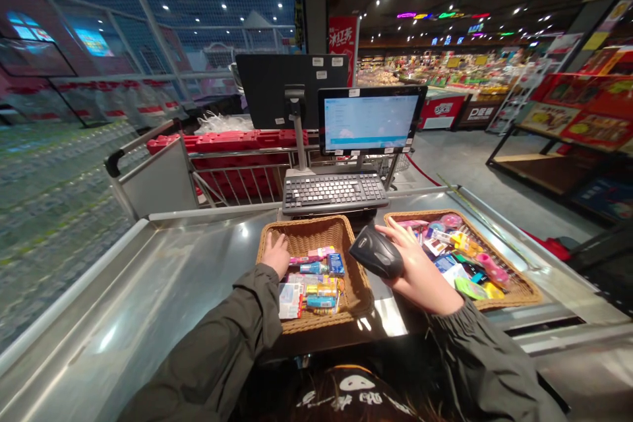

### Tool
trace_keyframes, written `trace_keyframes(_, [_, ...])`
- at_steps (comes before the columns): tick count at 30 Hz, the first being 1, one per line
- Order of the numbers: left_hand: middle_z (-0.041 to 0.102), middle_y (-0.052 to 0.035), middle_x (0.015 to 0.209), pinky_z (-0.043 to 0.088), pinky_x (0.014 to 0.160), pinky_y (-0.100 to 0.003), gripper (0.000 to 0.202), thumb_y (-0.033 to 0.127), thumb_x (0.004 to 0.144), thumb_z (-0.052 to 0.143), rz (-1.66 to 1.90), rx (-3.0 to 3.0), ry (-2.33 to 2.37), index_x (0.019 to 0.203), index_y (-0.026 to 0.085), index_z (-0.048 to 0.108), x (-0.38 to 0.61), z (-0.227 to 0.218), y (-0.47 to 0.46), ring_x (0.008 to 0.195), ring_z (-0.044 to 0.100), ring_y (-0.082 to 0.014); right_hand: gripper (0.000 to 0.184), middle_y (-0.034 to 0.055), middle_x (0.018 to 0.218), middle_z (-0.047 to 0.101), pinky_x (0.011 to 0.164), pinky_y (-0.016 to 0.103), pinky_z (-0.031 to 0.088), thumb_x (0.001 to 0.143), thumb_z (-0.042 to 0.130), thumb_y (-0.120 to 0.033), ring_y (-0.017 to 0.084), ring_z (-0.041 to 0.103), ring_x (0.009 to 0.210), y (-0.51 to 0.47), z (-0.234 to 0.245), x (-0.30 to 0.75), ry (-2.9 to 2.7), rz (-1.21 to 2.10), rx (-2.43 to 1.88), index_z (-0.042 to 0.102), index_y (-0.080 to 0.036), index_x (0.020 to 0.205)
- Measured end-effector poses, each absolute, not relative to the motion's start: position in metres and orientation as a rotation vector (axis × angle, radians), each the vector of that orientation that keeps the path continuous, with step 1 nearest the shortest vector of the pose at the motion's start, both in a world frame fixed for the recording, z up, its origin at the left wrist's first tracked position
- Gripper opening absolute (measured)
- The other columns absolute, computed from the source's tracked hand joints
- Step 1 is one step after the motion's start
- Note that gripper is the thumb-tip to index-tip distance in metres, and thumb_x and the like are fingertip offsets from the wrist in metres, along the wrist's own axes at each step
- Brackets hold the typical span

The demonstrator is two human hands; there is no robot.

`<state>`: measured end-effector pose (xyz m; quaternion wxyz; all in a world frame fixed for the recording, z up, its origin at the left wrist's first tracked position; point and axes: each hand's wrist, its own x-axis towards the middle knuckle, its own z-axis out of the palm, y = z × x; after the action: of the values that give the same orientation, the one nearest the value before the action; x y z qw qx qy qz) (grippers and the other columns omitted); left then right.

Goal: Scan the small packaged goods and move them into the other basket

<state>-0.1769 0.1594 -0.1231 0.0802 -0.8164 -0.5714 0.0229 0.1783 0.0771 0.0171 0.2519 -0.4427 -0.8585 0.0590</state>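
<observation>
My right hand [418,262] is wrapped round a black handheld barcode scanner [378,252], held between two woven baskets. Over the left side of the left basket [316,227] is my left hand [277,255], fingers apart and nothing seen in them. Beside its fingertips lies a pink packaged item [312,255]. The same basket holds a blue box [335,264], a light-blue item [314,268], yellow packs [321,289] and a white-and-red pack [290,300]. In the right basket [527,290] is a heap of colourful small goods, including a pink item [493,270] and a yellow one [465,244].
A black keyboard [336,190] stands behind the baskets, below a lit monitor [370,120] and a second dark screen [277,89]. The metal counter [198,264] stretches left. Behind it is a cart [237,171] with red crates; shelves with red boxes [583,105] stand right.
</observation>
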Motion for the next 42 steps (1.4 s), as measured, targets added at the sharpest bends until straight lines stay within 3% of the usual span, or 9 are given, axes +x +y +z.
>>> trace_keyframes(6, [0.063, -0.0158, 0.13, 0.007, 0.11, -0.072, 0.026, 0.007, 0.078, 0.052, -0.003, -2.463, -1.688, 0.074, 0.019, 0.075, -0.17, -0.109, 0.155, 0.136, 0.043, -0.0364, 0.05, 0.0153, 0.145, 0.046, 0.115, 0.065, 0.02, 0.076, 0.057, -0.019, 0.038, 0.023, 0.145, 0.072, 0.016, 0.198, -2.294, 0.166, -1.259, 0.056, -0.018, 0.127])
trace_keyframes(12, [0.057, -0.0151, 0.137, 0.007, 0.112, -0.071, 0.014, 0.018, 0.076, 0.065, -0.174, -2.554, -1.496, 0.086, 0.022, 0.075, -0.129, -0.066, 0.155, 0.139, 0.038, -0.0369, 0.056, 0.0146, 0.145, 0.045, 0.115, 0.065, 0.021, 0.077, 0.058, -0.017, 0.037, 0.022, 0.146, 0.068, 0.011, 0.233, -2.232, 0.129, -1.331, 0.051, -0.019, 0.132])
trace_keyframes(19, [0.053, -0.0132, 0.142, 0.007, 0.114, -0.071, 0.017, 0.029, 0.083, 0.066, -0.35, -2.627, -1.253, 0.097, 0.022, 0.072, -0.051, -0.028, 0.166, 0.14, 0.036, -0.0347, 0.056, 0.0148, 0.143, 0.048, 0.114, 0.061, 0.028, 0.079, 0.057, -0.022, 0.037, 0.027, 0.144, 0.065, 0.013, 0.284, -2.124, 0.042, -1.396, 0.047, -0.018, 0.134])
trace_keyframes(24, [0.053, -0.0145, 0.142, 0.008, 0.113, -0.071, 0.019, 0.03, 0.08, 0.07, -0.402, -2.689, -1.129, 0.097, 0.021, 0.072, 0.003, -0.023, 0.177, 0.139, 0.036, -0.0353, 0.067, 0.0148, 0.142, 0.048, 0.114, 0.064, 0.025, 0.075, 0.06, -0.022, 0.038, 0.029, 0.143, 0.063, 0.015, 0.32, -2.063, -0.004, -1.463, 0.04, -0.02, 0.139])
trace_keyframes(35, [0.052, -0.0132, 0.142, 0.006, 0.114, -0.071, 0.022, 0.031, 0.081, 0.069, -0.453, -2.791, -0.896, 0.101, 0.023, 0.071, 0.106, -0.019, 0.196, 0.14, 0.035, -0.0345, 0.065, 0.0143, 0.144, 0.047, 0.114, 0.064, 0.024, 0.078, 0.058, -0.026, 0.037, 0.028, 0.144, 0.054, 0.017, 0.367, -1.982, 0.001, -1.578, 0.04, -0.022, 0.14])
trace_keyframes(42, [0.053, -0.0083, 0.143, 0.008, 0.114, -0.07, 0.019, 0.032, 0.09, 0.056, -0.447, -2.856, -0.831, 0.1, 0.026, 0.071, 0.163, -0.029, 0.215, 0.142, 0.034, -0.0311, 0.059, 0.0157, 0.142, 0.049, 0.112, 0.066, 0.024, 0.08, 0.06, -0.032, 0.038, 0.027, 0.144, 0.057, 0.009, 0.388, -1.924, 0.03, -1.629, 0.046, -0.02, 0.136])
